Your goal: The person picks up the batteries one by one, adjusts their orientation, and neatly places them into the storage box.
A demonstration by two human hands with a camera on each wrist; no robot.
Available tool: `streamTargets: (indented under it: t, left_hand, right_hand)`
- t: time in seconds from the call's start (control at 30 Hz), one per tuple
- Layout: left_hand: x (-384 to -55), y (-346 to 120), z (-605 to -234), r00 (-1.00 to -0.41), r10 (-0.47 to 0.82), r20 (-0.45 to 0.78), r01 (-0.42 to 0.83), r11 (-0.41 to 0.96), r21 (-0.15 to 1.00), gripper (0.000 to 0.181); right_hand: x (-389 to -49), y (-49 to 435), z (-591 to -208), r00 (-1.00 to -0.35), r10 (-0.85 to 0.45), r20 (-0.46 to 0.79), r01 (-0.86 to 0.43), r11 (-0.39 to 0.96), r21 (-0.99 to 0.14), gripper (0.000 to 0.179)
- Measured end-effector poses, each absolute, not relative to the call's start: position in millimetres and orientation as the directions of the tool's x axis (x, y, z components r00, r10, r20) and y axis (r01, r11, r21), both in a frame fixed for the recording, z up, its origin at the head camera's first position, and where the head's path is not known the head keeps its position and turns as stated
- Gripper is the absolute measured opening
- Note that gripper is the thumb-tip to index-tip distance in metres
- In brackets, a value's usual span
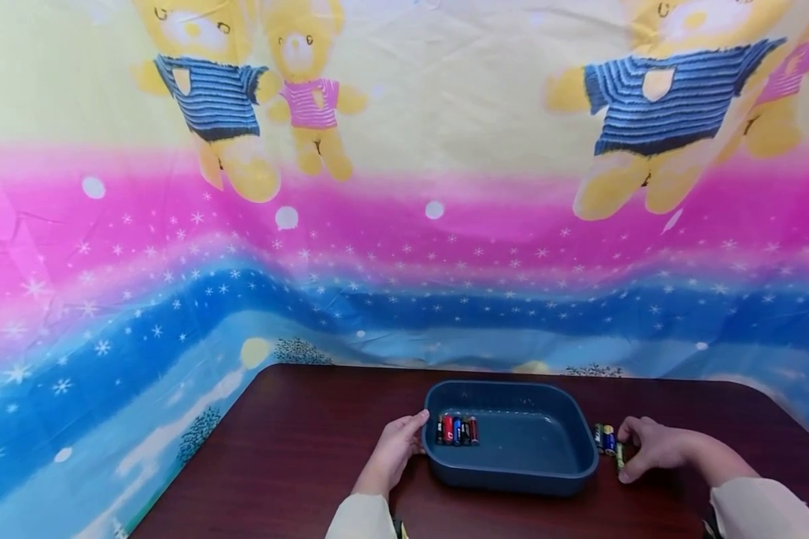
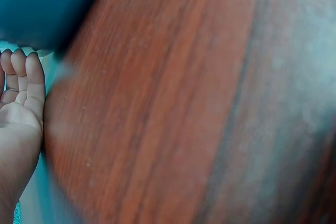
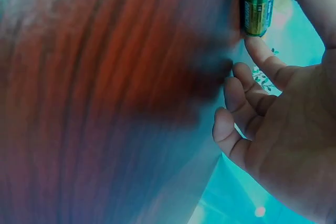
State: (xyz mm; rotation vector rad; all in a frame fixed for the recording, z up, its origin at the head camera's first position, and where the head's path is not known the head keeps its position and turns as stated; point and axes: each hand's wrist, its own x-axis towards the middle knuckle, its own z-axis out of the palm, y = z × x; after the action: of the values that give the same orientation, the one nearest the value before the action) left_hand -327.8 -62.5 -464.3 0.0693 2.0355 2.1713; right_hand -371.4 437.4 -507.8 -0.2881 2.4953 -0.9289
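A dark blue-grey rectangular basin (image 1: 512, 483) stands on the table. My left hand (image 1: 396, 451) holds its left side, thumb at the rim and fingers against the outer wall. In the left wrist view, the fingers of the left hand (image 2: 23, 90) reach up to the basin (image 2: 47, 6). Inside the basin, at its left end, several batteries (image 1: 456, 430) lie side by side in a row. To the right of the basin, my right hand (image 1: 657, 449) pinches a green battery (image 3: 255, 9) end to end between thumb and index finger. Two more batteries (image 1: 604, 439) lie just left of it.
The dark red-brown wooden table (image 1: 297, 449) has rounded far corners. A cloth backdrop (image 1: 404, 247) with teddy bears and snowflakes hangs behind it and along its sides.
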Motion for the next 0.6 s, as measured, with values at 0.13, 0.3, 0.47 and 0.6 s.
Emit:
streamTargets:
  t: [0.13,0.3,0.47,0.6]
  left_hand:
    - [-327.8,-63.2,-463.7,-0.985,0.156,-0.077,-0.087,-0.057,0.995,0.046]
    - [-328.3,-63.3,-463.3,-0.984,0.163,-0.072,-0.082,-0.058,0.995,0.044]
    - [-328.8,-63.0,-463.6,-0.983,0.167,-0.071,-0.084,-0.070,0.994,0.045]
    - [-329.4,-63.3,-463.6,-0.983,0.168,-0.074,-0.087,-0.076,0.993,0.044]
  right_hand:
    - [-375.2,441.2,-514.7,-0.882,-0.329,-0.338,-0.025,0.748,-0.663,0.055]
    - [-334.3,403.1,-461.4,-0.883,-0.378,-0.279,-0.117,0.753,-0.648,0.043]
    - [-308.7,375.8,-427.2,-0.886,-0.395,-0.240,-0.100,0.671,-0.735,0.043]
    - [-303.7,370.2,-420.5,-0.891,-0.388,-0.237,-0.090,0.662,-0.744,0.044]
